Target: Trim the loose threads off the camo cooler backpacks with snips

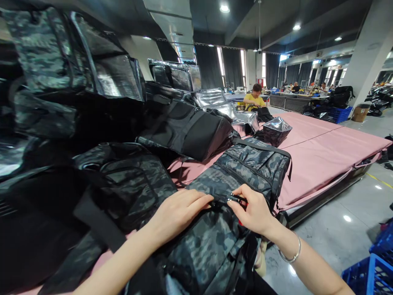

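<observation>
A grey-and-black camouflage backpack (208,241) lies across the near edge of the pink-covered table, its far part flat and its near part toward my body. My left hand (179,209) is closed on the fabric near its middle seam, fingers together, thumb hidden. Just to the right, my right hand (254,209) pinches close to the same seam. In it is a small black tool with red parts, thread snips (238,198) by their look, mostly covered by the fingers. A black strap (264,146) crosses the backpack's far end.
Black and camouflage bags (184,127) with silver linings are piled high on the left. The pink table cover (322,143) stretches to the right. Blue crates (368,274) stand on the floor at lower right. A person in a yellow top (254,98) sits handling a dark bag farther back.
</observation>
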A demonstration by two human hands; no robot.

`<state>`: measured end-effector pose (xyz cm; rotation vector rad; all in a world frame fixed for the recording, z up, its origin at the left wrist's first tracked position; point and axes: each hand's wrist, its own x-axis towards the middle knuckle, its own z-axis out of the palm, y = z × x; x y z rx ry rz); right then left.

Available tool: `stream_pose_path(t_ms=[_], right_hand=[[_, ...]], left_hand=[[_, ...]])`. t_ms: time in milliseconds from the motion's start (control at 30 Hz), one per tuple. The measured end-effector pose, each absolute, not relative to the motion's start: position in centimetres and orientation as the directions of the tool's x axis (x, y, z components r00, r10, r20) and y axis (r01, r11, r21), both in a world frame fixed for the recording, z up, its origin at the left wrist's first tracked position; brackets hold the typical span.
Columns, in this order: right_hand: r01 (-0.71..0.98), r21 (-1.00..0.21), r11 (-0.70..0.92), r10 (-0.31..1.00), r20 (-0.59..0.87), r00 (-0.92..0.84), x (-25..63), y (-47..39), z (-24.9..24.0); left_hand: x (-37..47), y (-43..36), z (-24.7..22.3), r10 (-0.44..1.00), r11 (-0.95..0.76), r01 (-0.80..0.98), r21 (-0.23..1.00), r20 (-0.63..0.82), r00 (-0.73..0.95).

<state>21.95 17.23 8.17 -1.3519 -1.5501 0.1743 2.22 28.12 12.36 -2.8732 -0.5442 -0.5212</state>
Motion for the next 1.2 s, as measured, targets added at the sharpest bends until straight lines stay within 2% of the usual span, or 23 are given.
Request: stream_pose_path(t_ms=[167,300,433,567,700,767,833,1133,1200], right_hand=[[0.652,-0.673,0.349,0.801,0.575,0.165,22.0,17.3,8.0],[0.645,-0.683,0.344,0.804,0.569,0.173,22.0,17.4,8.0],[0.648,-0.677,0.349,0.801,0.574,0.168,22.0,17.4,8.2],[0.704,-0.586,0.401,0.798,0.601,0.045,22.2,17.4,8.1],[0.774,-0.458,0.437,0.785,0.615,-0.08,22.4,17.6,7.6],[0.803,-0.418,0.424,0.785,0.612,-0.096,22.4,17.7,7.4],[0.82,-0.406,0.404,0.794,0.601,-0.094,22.3,17.7,7.4],[0.863,-0.379,0.334,0.836,0.542,-0.085,21.5,18.0,8.5],[0.867,-0.371,0.331,0.841,0.534,-0.093,21.5,18.1,8.6]], left_hand=[[2.7,28.2,13.0,0.351,-0.934,0.355,0.033,0.258,0.9],[2.1,28.0,12.7,0.349,-0.931,0.365,-0.018,0.253,0.902],[2.0,27.9,11.9,0.285,-0.947,0.319,-0.041,0.356,0.89],[3.4,27.9,11.9,0.465,-0.866,0.498,0.04,0.429,0.774],[4.3,28.1,12.4,0.668,-0.739,0.615,0.273,0.41,0.621],[4.0,27.9,12.5,0.701,-0.709,0.63,0.316,0.403,0.588],[3.4,27.3,12.5,0.68,-0.725,0.641,0.252,0.409,0.608],[2.2,25.1,11.2,0.43,-0.779,0.575,-0.251,0.452,0.781],[2.4,25.2,11.1,0.382,-0.768,0.551,-0.327,0.457,0.803]])
